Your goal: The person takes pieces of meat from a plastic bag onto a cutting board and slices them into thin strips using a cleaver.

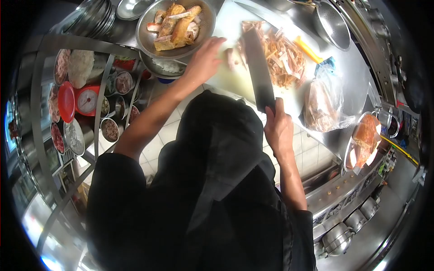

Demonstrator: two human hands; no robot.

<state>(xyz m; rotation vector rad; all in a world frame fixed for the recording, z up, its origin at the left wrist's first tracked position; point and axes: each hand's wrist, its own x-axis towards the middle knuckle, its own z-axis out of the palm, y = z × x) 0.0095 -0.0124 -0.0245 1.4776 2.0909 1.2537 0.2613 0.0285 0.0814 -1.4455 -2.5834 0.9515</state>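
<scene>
My right hand [279, 125] grips the handle of a broad cleaver [258, 65], its blade lying over the white cutting board [221, 86]. Beside the blade is a heap of shredded pale-brown meat [285, 56], and a small piece of meat [233, 59] lies to its left. My left hand [205, 61] is empty, fingers stretched out over the board's left edge. Close to that hand stands a perforated metal bowl [143, 38] with browned chunks of meat [178, 28]. A second knife [255, 13] lies at the board's far edge.
A yellow-handled tool [308, 49] lies against the heap. To the right are a plastic bag of meat [320, 101], a metal colander [332, 25] and a tray of browned meat [364, 140]. At left, a rack holds several food containers and a red scale [88, 99].
</scene>
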